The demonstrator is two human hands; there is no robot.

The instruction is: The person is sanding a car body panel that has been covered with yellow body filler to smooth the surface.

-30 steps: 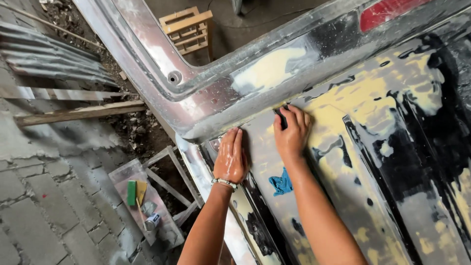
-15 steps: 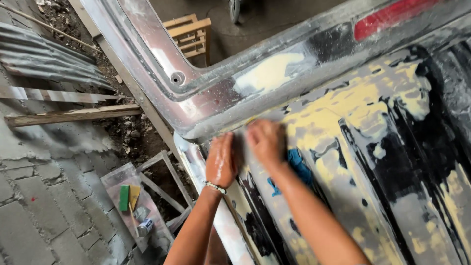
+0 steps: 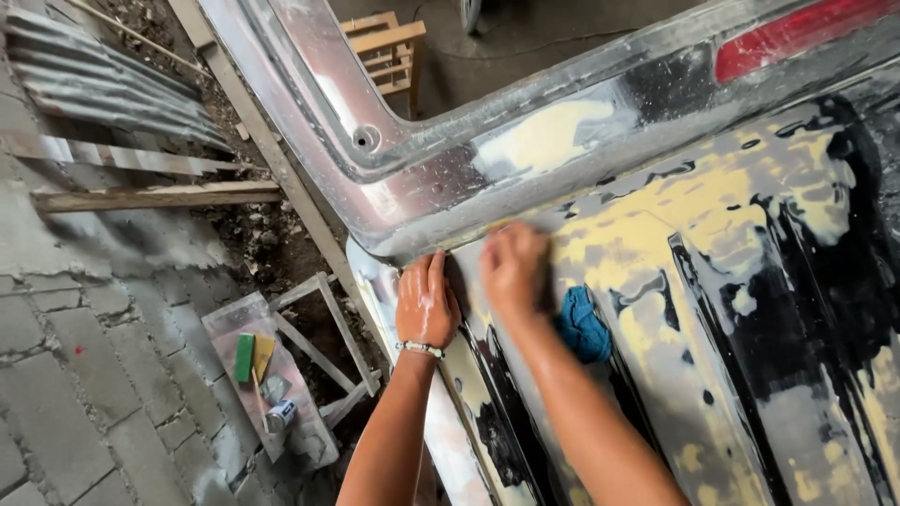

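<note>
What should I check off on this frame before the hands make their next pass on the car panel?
1. Left hand flat on the panel, bracing: ok.
2. Right hand on the panel near the upper seam: ok, though motion blur hides its fingers.
3. What the right hand holds: cannot tell.
4. Blue rag lying on the panel beside the right forearm, clear of both hands: ok.
5. Yellowish filler patches fully smoothed: not ok, blotchy with black paint showing between.
6. Tray on the ground with a green block and small can within reach: cannot tell.
</note>
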